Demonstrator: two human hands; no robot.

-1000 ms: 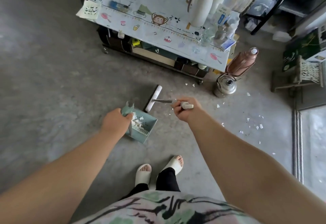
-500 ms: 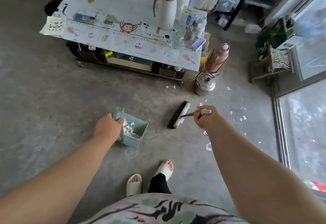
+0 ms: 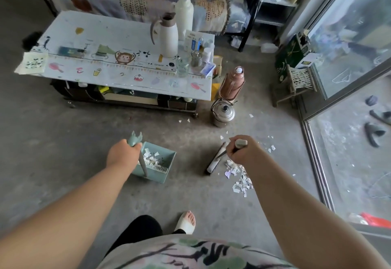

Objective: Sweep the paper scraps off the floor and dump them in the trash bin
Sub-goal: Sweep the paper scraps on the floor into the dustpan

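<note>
left grip: curled round the dustpan handle
right grip: clenched on the broom handle
scrap pile: on the floor, just right of the broom head
tip: pan lip flat beside it, short strokes

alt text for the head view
A person's left hand holds a green dustpan containing paper scraps, while the right hand grips a broom beside a scrap pile on the concrete floor. A low table and a kettle stand beyond.
</note>
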